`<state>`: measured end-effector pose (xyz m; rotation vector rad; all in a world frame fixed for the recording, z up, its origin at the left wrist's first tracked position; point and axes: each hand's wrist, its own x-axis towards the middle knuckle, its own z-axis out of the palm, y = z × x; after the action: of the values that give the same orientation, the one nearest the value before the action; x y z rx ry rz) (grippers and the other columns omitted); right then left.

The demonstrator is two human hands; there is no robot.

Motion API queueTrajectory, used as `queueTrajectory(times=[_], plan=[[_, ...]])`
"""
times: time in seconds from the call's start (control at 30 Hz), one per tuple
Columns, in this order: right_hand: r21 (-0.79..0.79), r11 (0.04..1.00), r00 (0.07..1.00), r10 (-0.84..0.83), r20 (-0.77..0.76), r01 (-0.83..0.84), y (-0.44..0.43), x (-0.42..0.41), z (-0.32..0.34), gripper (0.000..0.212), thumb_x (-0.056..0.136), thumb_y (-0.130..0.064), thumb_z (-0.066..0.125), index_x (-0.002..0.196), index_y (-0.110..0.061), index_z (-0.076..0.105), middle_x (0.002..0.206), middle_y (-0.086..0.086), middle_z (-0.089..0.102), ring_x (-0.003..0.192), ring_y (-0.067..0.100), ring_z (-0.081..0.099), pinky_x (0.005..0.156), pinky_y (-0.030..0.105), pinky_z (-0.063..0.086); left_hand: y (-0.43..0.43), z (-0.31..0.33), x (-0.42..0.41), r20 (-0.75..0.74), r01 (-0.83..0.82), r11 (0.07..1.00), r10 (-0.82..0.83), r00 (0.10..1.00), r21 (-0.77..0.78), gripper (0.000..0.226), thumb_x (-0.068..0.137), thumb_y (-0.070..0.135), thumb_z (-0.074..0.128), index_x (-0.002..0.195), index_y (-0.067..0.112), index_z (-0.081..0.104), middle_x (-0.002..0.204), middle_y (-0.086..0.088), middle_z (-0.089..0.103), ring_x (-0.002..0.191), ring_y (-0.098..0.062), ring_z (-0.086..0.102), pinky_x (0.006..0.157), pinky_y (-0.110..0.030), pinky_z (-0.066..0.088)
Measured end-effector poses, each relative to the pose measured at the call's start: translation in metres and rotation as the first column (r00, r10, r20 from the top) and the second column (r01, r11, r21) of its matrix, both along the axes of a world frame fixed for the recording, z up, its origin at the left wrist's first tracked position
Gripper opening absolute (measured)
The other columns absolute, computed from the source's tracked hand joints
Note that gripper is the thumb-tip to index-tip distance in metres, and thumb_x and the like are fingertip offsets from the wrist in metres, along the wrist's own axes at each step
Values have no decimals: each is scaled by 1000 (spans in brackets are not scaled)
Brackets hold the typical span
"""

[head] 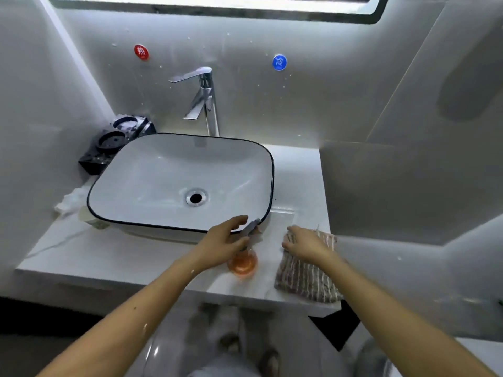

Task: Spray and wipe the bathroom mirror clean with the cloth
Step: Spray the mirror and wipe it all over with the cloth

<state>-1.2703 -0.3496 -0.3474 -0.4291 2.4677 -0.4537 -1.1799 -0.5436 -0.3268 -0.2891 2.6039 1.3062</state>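
An orange spray bottle (243, 263) with a grey nozzle stands on the white counter (136, 257), just in front of the basin's near right corner. My left hand (224, 238) curls around its top, fingers at the nozzle. A striped brown and white cloth (307, 278) lies flat at the counter's right front corner. My right hand (304, 243) rests palm down on the cloth's far end, fingers spread. Only the mirror's lit bottom edge (217, 6) shows at the top of the view.
A white basin (168, 221) with a dark rim fills the counter's middle, and a chrome tap (204, 99) stands behind it. A black holder (114, 142) sits at the back left, crumpled white paper (69, 200) beside the basin. Red and blue wall stickers flank the tap.
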Motion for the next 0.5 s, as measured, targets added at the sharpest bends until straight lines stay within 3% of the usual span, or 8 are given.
queueTrajectory(times=[0.07, 0.1, 0.17, 0.23, 0.33, 0.43, 0.5], plan=[[-6, 998, 997, -64, 39, 64, 0, -1, -15, 22, 92, -22, 51, 113, -14, 49, 126, 11, 52, 105, 25, 51, 92, 34, 42, -6, -10, -3, -7, 44, 999, -44, 999, 24, 55, 85, 22, 60, 136, 23, 39, 135, 6, 50, 123, -7, 46, 97, -14, 33], [-11, 997, 996, -80, 45, 81, 0, -1, -21, 20, 91, -21, 52, 110, -14, 49, 122, 11, 53, 103, 24, 51, 92, 35, 43, -8, -14, -4, -10, 69, 997, -69, 998, 36, 57, 84, 22, 61, 137, 24, 38, 133, 10, 49, 123, -5, 45, 96, -11, 34], [-24, 996, 995, -90, 44, 91, 0, 1, -30, 45, 92, -21, 53, 135, -10, 41, 142, 11, 42, 125, 26, 43, 104, 37, 36, -11, -18, -5, -11, 100, 991, -100, 995, 85, 62, 82, 21, 64, 137, 27, 36, 128, 19, 46, 121, -1, 45, 92, -2, 33], [-20, 993, 993, -114, 45, 115, 1, 1, -36, 61, 93, -22, 53, 146, -12, 25, 152, 6, 26, 138, 24, 27, 112, 36, 25, -13, -21, -6, -21, 128, 980, -126, 992, 152, 67, 78, 22, 65, 135, 36, 32, 127, 25, 45, 117, 4, 48, 93, -4, 36], [16, 990, 988, -141, 62, 140, 3, 2, -48, 61, 94, -27, 51, 146, -12, 23, 154, 7, 20, 141, 22, 19, 114, 36, 17, -15, -25, -5, -86, 212, 962, -199, 976, 171, 72, 73, 18, 64, 134, 36, 30, 121, 16, 56, 105, -3, 57, 93, -17, 44], [47, 990, 989, -136, 61, 133, 4, 3, -55, 59, 96, -29, 47, 147, -12, 20, 156, 6, 15, 143, 21, 12, 115, 36, 11, -14, -32, -5, -164, 312, 942, -291, 943, 123, 75, 75, 13, 65, 141, 21, 31, 106, 40, 50, 87, 2, 55, 85, -15, 44], [52, 991, 991, -123, 46, 120, 7, 4, -58, 59, 96, -30, 45, 147, -13, 19, 156, 5, 13, 144, 21, 9, 116, 36, 9, -14, -38, -6, -199, 322, 943, -302, 932, 79, 74, 78, 23, 62, 142, 25, 28, 114, 40, 46, 89, 5, 54, 88, -17, 43]])
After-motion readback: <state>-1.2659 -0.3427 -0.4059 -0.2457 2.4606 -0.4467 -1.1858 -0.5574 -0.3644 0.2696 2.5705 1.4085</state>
